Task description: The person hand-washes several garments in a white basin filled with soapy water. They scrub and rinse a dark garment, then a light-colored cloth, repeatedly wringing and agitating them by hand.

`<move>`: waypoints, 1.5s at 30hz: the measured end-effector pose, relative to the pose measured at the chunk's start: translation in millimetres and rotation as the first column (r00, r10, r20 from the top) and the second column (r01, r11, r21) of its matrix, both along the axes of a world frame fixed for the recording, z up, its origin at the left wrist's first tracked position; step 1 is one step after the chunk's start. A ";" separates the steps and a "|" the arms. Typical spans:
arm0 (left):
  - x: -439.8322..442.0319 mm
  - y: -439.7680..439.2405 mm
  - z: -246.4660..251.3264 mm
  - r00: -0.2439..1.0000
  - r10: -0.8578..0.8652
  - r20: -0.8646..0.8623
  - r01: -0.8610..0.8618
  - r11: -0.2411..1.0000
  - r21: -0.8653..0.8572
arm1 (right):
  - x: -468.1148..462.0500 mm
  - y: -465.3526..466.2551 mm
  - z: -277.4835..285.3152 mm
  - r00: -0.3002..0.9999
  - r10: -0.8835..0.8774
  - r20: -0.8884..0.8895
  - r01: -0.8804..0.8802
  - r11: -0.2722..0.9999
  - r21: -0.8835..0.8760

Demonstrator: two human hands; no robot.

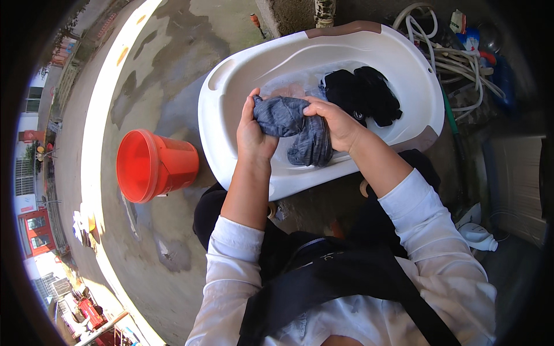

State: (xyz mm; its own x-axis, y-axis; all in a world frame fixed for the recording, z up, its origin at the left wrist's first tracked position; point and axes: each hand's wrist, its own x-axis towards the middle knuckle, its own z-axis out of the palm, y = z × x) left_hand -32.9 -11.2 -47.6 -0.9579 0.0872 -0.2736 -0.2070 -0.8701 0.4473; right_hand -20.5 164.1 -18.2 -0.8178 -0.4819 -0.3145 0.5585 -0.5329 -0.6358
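Observation:
Both of my hands grip a wet, bunched grey-blue garment (289,116) over a white plastic baby bathtub (433,97). My left hand (256,134) clasps its left end, with the fingers partly behind the cloth. My right hand (335,123) holds the other side, thumb on top. A fold of the cloth hangs down by the tub's near inner wall. Beyond my right hand, a black garment (361,93) lies in the tub's shallow water. A pale pink cloth or patch (289,91) shows in the cloudy water behind the grey-blue garment, partly hidden by it.
A red plastic bucket (177,162) stands left of the tub on wet concrete. A screwdriver-like tool (257,25) is on the floor behind. Coiled hoses (458,65) lie at the far right, above a green hose (449,110). A white plastic bottle (478,237) lies at the right.

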 end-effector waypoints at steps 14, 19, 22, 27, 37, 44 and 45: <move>24.3 46.6 -9.1 0.919 0.024 -0.393 -0.393 0.033 -0.919 | 29.3 -38.6 -32.1 0.968 -0.252 0.005 0.235 0.908 0.346; 53.7 71.2 7.3 0.929 -0.082 -0.361 -0.334 0.235 -0.913 | 20.9 -14.1 -36.0 0.947 -0.322 -0.005 0.306 0.894 0.327; 83.1 91.6 9.9 0.916 -0.200 -0.348 -0.319 0.166 -0.933 | 7.8 -1.7 -28.1 0.944 -0.328 0.016 0.292 0.860 0.419; 59.0 72.5 3.5 0.871 -0.287 -0.398 -0.411 0.014 -0.911 | 9.4 -11.8 -35.4 0.981 -0.188 0.049 0.176 0.968 0.181; 45.2 60.9 33.6 0.788 -0.107 -0.607 -0.601 0.080 -0.795 | 3.3 -1.1 -27.1 0.983 0.158 0.090 -0.106 0.901 -0.420; 43.0 59.0 31.2 0.911 -0.011 -0.411 -0.385 0.329 -0.862 | 24.0 -22.2 -9.4 0.969 -0.193 -0.152 0.234 0.913 0.334; 43.1 59.1 33.9 0.940 0.014 -0.341 -0.322 0.367 -0.873 | 25.6 -25.2 -9.4 0.954 -0.202 -0.223 0.280 0.869 0.408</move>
